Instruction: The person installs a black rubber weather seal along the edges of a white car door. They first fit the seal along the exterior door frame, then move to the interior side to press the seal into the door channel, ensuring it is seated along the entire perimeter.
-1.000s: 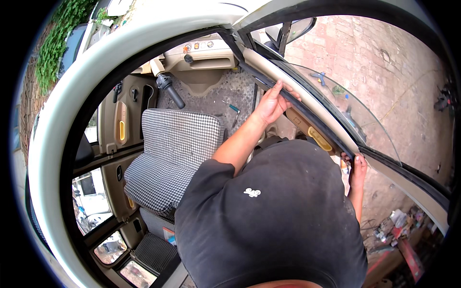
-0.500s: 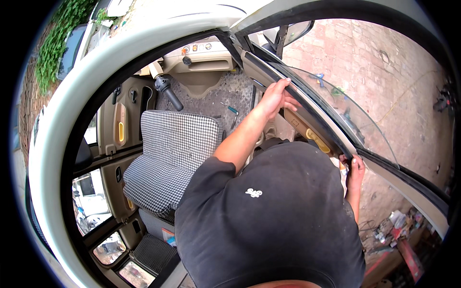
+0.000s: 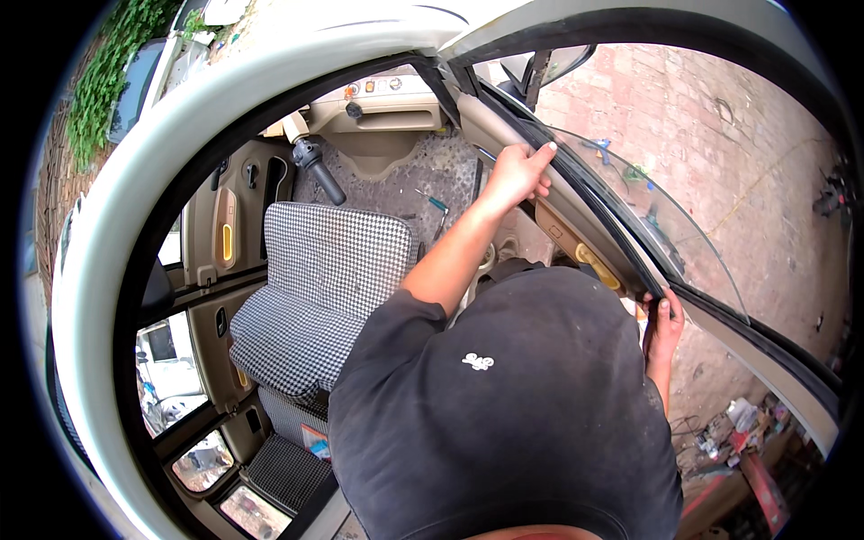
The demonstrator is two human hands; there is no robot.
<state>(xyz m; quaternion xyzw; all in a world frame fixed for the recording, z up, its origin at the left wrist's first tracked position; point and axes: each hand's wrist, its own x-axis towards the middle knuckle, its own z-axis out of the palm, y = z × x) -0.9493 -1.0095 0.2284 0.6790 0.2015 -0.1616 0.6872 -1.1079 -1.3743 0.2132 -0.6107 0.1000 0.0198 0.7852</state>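
Note:
A vehicle door [image 3: 576,236] with tan inner trim stands at my right, its curved window glass [image 3: 691,247] part-way up. Along the sill beside the glass runs a long black window seal strip [image 3: 605,214]. My left hand [image 3: 522,175] grips the strip near its front end, thumb pressed on top and fingers curled below on the cabin side. Farther back, my right hand [image 3: 664,328] pinches the strip at its rear end, fingertips over it. The right palm is partly hidden by the door edge.
A houndstooth seat [image 3: 337,261] fills the cab to my left. Handlebar grip [image 3: 319,171] and dashboard [image 3: 387,108] lie ahead. A teal-handled tool [image 3: 437,203] rests on the cab floor. A side mirror [image 3: 565,63] sits beyond the door. Scattered clutter [image 3: 742,427] lies outside at lower right.
The black strip has moved outward, closer to the glass. My left hand has shifted slightly with it, its thumb now on top. My right hand stays at the rear end.

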